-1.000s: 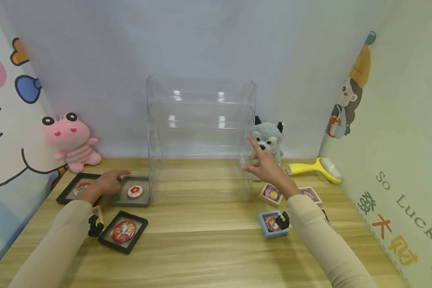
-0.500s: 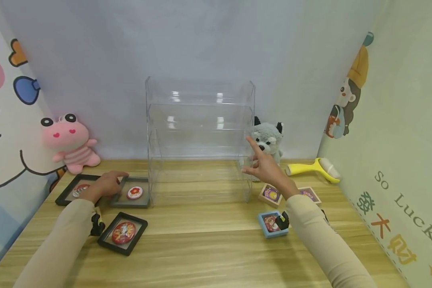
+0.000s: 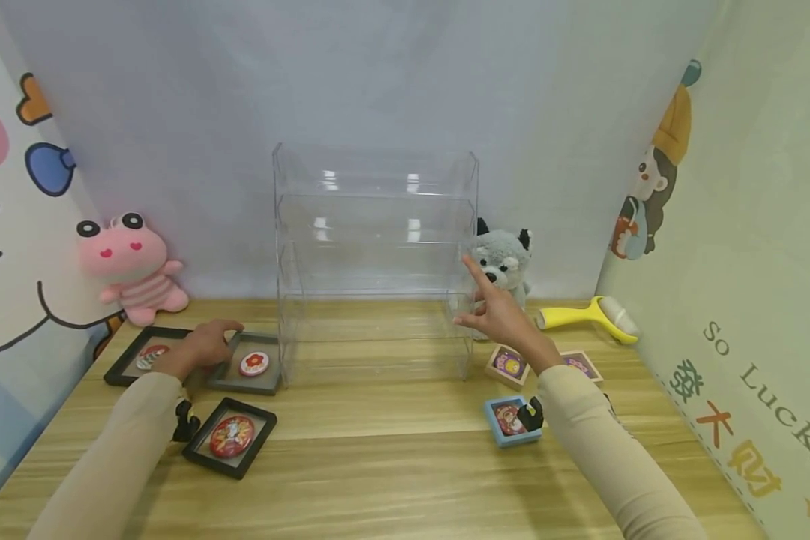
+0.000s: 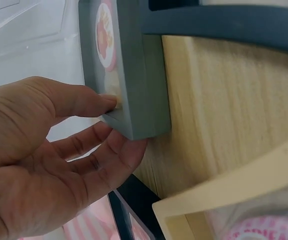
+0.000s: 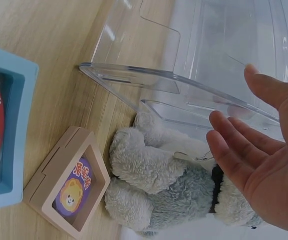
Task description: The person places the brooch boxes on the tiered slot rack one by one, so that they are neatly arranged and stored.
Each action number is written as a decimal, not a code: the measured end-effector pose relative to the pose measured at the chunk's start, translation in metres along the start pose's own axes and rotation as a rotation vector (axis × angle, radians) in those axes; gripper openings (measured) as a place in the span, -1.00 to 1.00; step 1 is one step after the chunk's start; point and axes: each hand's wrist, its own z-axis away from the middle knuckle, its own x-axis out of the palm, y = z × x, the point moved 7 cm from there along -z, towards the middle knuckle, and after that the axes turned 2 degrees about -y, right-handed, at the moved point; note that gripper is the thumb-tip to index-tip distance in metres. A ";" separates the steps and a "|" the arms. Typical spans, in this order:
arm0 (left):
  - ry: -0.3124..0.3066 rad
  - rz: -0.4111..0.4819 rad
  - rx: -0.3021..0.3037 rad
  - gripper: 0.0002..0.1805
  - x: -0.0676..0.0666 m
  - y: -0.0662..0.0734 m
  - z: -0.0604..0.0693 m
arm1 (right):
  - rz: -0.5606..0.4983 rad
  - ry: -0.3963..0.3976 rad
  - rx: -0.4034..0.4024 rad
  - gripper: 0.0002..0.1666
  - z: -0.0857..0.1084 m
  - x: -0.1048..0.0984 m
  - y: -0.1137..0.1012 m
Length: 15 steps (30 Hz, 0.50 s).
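My left hand (image 3: 201, 347) pinches the left edge of a grey display frame (image 3: 268, 387) holding a round badge with a red flower. In the left wrist view the thumb presses the front of that frame (image 4: 156, 95), while the other fingers curl at its edge. My right hand (image 3: 501, 309) is beside the right side of a clear acrylic tiered rack (image 3: 378, 217). Its fingers are spread, and the right wrist view shows nothing between them. A grey plush dog (image 3: 502, 255) sits just behind this hand.
Black frames with badges lie left (image 3: 145, 337) and front-left (image 3: 266, 435). A pink plush (image 3: 131, 259) sits back left. On the right are a blue frame (image 3: 496, 435), a tan frame (image 3: 511, 382), another light frame (image 3: 590, 364) and a yellow-handled roller (image 3: 574, 315).
The left fingers have come from over the grey frame onto its edge. That frame has turned slightly, its right side nearer the front. The right hand has stayed in place.
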 end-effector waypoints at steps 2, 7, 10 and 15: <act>-0.019 0.010 -0.018 -0.29 0.001 0.000 0.000 | -0.002 -0.003 0.005 0.27 0.000 0.000 0.000; -0.018 -0.018 -0.019 -0.33 0.001 0.001 0.004 | -0.004 -0.008 0.007 0.26 -0.001 0.002 0.000; -0.005 -0.045 -0.020 -0.34 -0.001 0.003 0.006 | -0.002 -0.007 -0.003 0.24 -0.002 0.002 -0.001; 0.009 -0.041 -0.036 -0.33 -0.007 0.005 0.009 | -0.003 -0.002 -0.003 0.24 -0.001 -0.001 -0.001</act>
